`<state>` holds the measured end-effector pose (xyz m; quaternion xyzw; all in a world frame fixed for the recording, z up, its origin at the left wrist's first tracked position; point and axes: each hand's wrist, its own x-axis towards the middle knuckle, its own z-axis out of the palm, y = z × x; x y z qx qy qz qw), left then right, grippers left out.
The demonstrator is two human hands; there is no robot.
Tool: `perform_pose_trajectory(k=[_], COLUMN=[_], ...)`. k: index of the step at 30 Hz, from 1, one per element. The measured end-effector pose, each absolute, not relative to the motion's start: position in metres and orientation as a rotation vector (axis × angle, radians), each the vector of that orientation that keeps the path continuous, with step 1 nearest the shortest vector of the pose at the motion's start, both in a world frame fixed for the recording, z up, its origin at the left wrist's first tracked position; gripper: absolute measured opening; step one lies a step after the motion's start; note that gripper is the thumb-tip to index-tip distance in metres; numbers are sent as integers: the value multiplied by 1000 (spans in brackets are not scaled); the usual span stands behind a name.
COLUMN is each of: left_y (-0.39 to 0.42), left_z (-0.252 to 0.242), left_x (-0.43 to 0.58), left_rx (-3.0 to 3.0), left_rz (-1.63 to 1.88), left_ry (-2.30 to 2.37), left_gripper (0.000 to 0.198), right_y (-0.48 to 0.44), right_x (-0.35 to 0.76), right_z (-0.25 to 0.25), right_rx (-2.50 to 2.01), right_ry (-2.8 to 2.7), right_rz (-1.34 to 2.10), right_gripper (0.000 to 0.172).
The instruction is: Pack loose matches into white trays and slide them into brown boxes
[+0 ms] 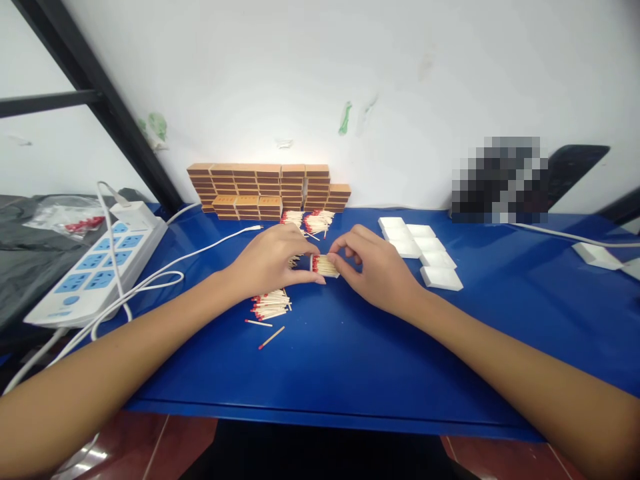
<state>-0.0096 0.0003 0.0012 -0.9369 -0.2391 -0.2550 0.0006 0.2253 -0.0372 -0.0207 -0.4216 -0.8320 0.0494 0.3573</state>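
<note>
A small white matchbox tray (311, 263) filled with red-tipped matches (325, 266) is between my hands. My left hand (275, 259) curls around its left end, thumb on the near side and fingers on the far side. My right hand (377, 270) is closed at the right end, with thumb and index fingertip at the far right corner, over the match ends. Whether those fingertips also pinch a match is unclear. A loose pile of matches (271, 305) lies below my left hand, with two single matches nearer the front. More matches are partly hidden behind my left fingers.
Stacked brown matchboxes (245, 183) stand along the wall, with match bundles (319, 221) before them. Several white trays (420, 243) lie to the right. A power strip (100, 267) and white cables (165, 270) occupy the left of the blue table (360, 360). A pixelated object (500, 180) stands back right.
</note>
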Motion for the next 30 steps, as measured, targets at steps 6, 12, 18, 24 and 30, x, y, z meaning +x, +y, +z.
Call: perform_pose_trajectory(k=[6, 12, 18, 24, 30], left_y=[1, 1, -2, -3, -2], left_z=[-2, -3, 0, 0, 0], left_x=[-9, -9, -9, -9, -9], left_rx=[-2986, -3017, -3032, -3031, -3038], left_rz=[-726, -623, -599, -582, -588], left_ry=[-703, -693, -704, -701, -706], left_gripper=[46, 51, 49, 39, 36], right_y=[-39, -40, -40, -42, -40], right_x=[225, 224, 224, 224, 221], right_z=[-22, -22, -23, -23, -27], right_rx=[-1087, -1102, -1115, -1078, -1165], right_ry=[-2192, -2206, -2210, -2209, -2137], right_rz=[173, 174, 203, 303, 320], right_gripper=[6, 3, 2, 6, 9])
